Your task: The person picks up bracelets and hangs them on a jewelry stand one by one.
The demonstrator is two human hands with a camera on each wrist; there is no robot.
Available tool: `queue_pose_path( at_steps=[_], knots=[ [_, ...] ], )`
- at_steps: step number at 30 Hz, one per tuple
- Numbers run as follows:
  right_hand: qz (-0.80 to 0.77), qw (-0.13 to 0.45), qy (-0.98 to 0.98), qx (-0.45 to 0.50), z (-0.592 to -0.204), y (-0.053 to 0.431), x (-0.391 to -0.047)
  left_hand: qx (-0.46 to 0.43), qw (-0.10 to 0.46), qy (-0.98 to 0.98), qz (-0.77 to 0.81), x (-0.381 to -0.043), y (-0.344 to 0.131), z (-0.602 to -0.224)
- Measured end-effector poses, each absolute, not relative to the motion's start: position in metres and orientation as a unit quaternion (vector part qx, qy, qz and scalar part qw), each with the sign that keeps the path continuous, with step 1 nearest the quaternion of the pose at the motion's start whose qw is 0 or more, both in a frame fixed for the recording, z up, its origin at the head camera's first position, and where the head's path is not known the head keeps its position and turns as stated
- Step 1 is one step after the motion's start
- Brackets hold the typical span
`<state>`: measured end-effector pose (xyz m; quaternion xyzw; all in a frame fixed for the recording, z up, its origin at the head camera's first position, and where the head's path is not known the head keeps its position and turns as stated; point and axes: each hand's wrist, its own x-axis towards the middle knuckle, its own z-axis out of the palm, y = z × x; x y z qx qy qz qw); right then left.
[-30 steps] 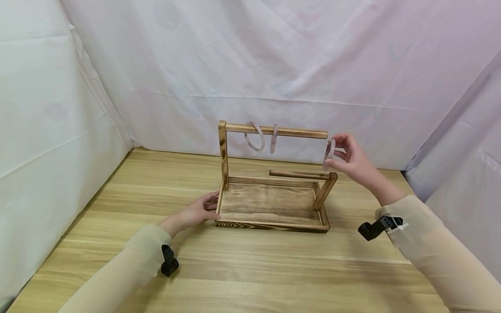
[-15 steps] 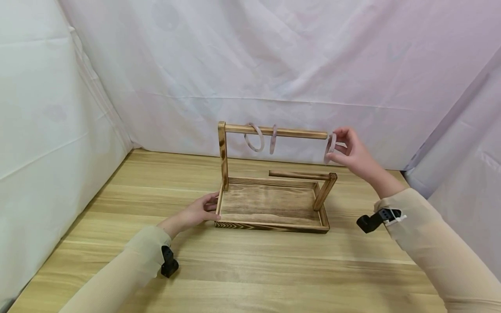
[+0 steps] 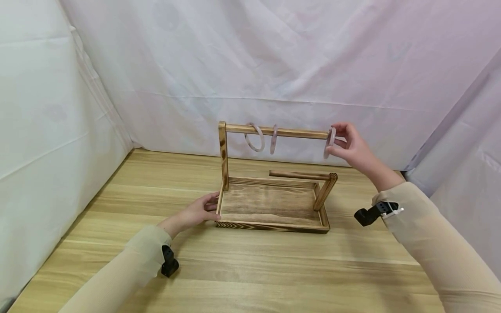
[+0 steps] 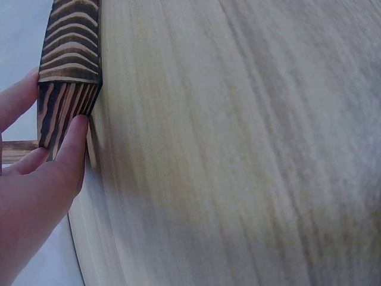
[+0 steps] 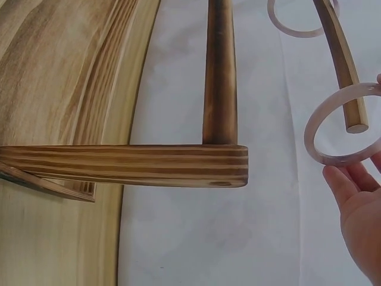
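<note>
My right hand (image 3: 351, 148) pinches a pale pinkish bangle (image 3: 332, 138) between thumb and fingers at the free end of the stand's upper bar (image 3: 299, 132). In the right wrist view, the bar's tip shows within the ring of this bangle (image 5: 311, 134). Two similar bangles hang farther left on the same bar, a mottled one (image 3: 262, 141) and a pinkish one (image 3: 274, 141). At the left end of the wooden bangle stand (image 3: 270, 202), my left hand (image 3: 193, 213) grips the tray's side, thumb at the near corner. Its fingers (image 4: 71, 140) lie against the striped end in the left wrist view.
A lower, shorter bar (image 3: 299, 174) reaches left from a post (image 3: 325, 193) at the tray's right end. The left post (image 3: 223, 156) carries the upper bar. Beneath everything is a wood-grain table (image 3: 250, 269), with pale cloth (image 3: 266, 56) hanging behind and at both sides.
My right hand has risen and moved slightly left with the bangle, from below and right of the upper bar's tip to level with it. The left hand has stayed at the tray.
</note>
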<state>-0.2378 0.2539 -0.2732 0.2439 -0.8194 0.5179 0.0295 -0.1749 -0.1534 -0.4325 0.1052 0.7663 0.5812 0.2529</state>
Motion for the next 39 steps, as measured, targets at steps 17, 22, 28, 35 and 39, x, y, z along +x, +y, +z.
queue_pose_path(
  at_steps=[17, 22, 28, 35, 39],
  knots=[
    [0.484, 0.031, -0.845, 0.224, -0.26, 0.246, -0.247, 0.089, 0.259, 0.763, 0.585, -0.173, -0.153, -0.431],
    [0.474, 0.03, -0.852, 0.22, -0.258, 0.243, -0.248, 0.094, 0.259, 0.768, 0.578, -0.173, -0.154, -0.432],
    [0.446, 0.026, -0.868, 0.218, -0.254, 0.241, -0.25, 0.094, 0.254, 0.765, 0.585, -0.174, -0.153, -0.432],
    [0.416, 0.003, -0.884, 0.212, -0.253, 0.241, -0.251, 0.093, 0.26, 0.766, 0.58, -0.173, -0.15, -0.432],
    [0.415, 0.001, -0.883, 0.219, -0.251, 0.24, -0.251, 0.091, 0.256, 0.765, 0.584, -0.173, -0.15, -0.433]
  ],
)
